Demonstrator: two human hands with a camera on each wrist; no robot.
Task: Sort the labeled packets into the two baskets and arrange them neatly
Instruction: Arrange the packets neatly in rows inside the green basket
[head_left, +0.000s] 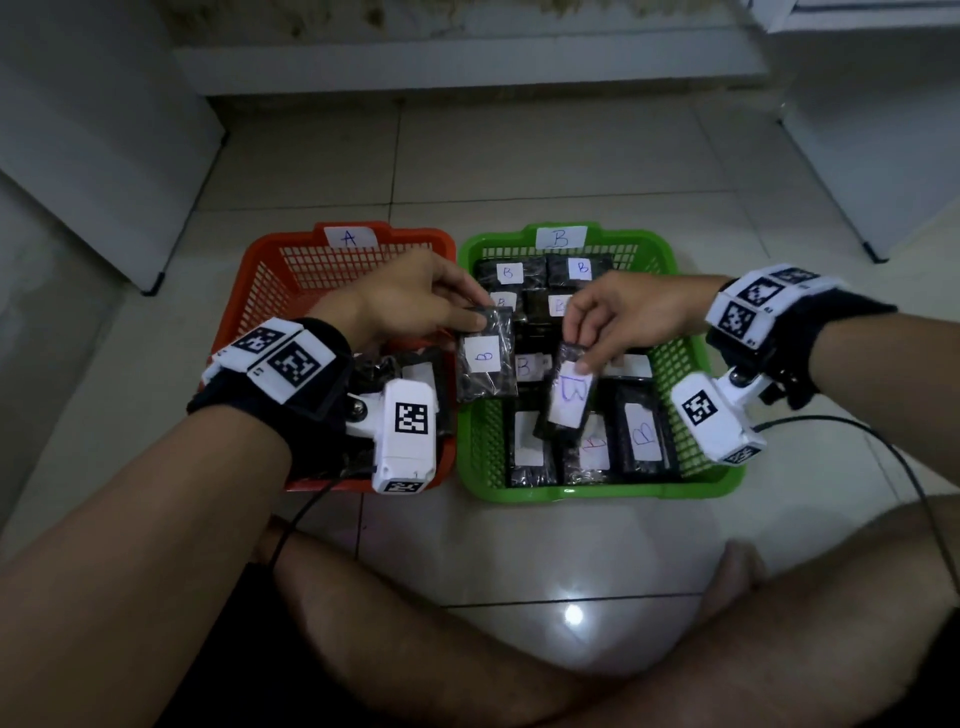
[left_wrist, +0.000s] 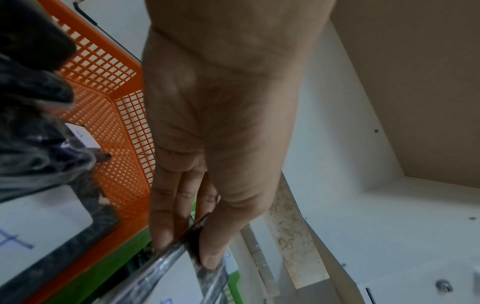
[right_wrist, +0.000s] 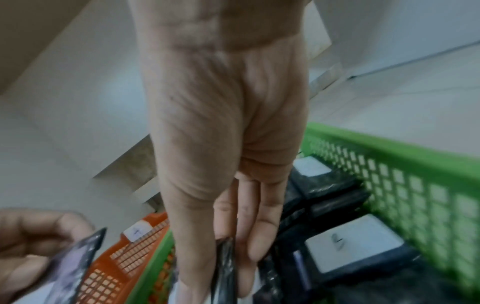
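Note:
Two baskets sit side by side on the floor: an orange basket (head_left: 270, 291) labelled A and a green basket (head_left: 680, 358) labelled B. My left hand (head_left: 415, 306) pinches the top edge of a dark packet (head_left: 485, 364) with a white B label, held over the seam between the baskets. In the left wrist view the thumb and fingers of my left hand (left_wrist: 197, 242) clamp that packet (left_wrist: 179, 273). My right hand (head_left: 613, 322) pinches another B packet (head_left: 569, 397) above the green basket; the right wrist view shows this packet (right_wrist: 224, 267) edge-on. Several B packets lie inside the green basket.
A few dark packets (head_left: 410, 379) lie at the near end of the orange basket, partly hidden by my left wrist camera. Bare tiled floor (head_left: 519, 171) stretches beyond the baskets to a white wall. My crossed legs (head_left: 467, 649) and cables lie in front.

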